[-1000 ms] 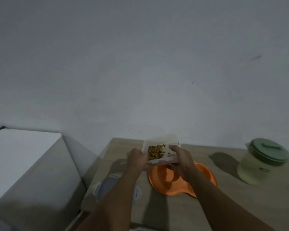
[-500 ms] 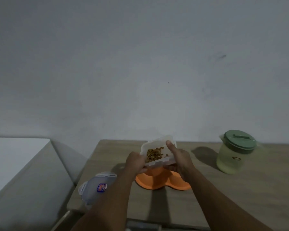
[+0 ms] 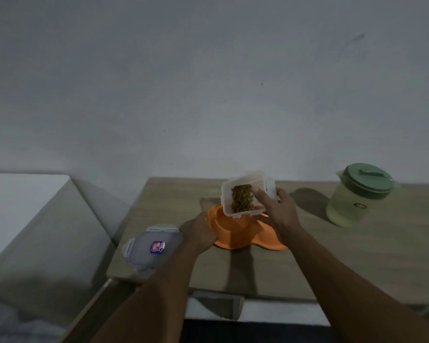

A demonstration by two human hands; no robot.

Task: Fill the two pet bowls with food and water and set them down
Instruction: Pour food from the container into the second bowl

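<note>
An orange double pet bowl [image 3: 235, 233] sits on the wooden table [image 3: 357, 256]. My right hand [image 3: 278, 214] holds a clear plastic food container [image 3: 243, 193] with brown kibble, tilted with its mouth down over the bowl's left well. My left hand [image 3: 200, 233] rests against the bowl's left rim, fingers curled on it. The container's clear lid [image 3: 151, 246] with a blue sticker lies flat on the table's left corner. A pale green pitcher [image 3: 357, 194] with a dark green lid stands at the right; its contents are not visible.
A grey wall rises right behind the table. A white-topped surface [image 3: 22, 201] stands to the left, with a gap between it and the table. The table's near edge runs just past my forearms.
My left hand let go of the food container and dropped to the bowl's left rim. My right hand alone now tilts the container more steeply over the bowl.
</note>
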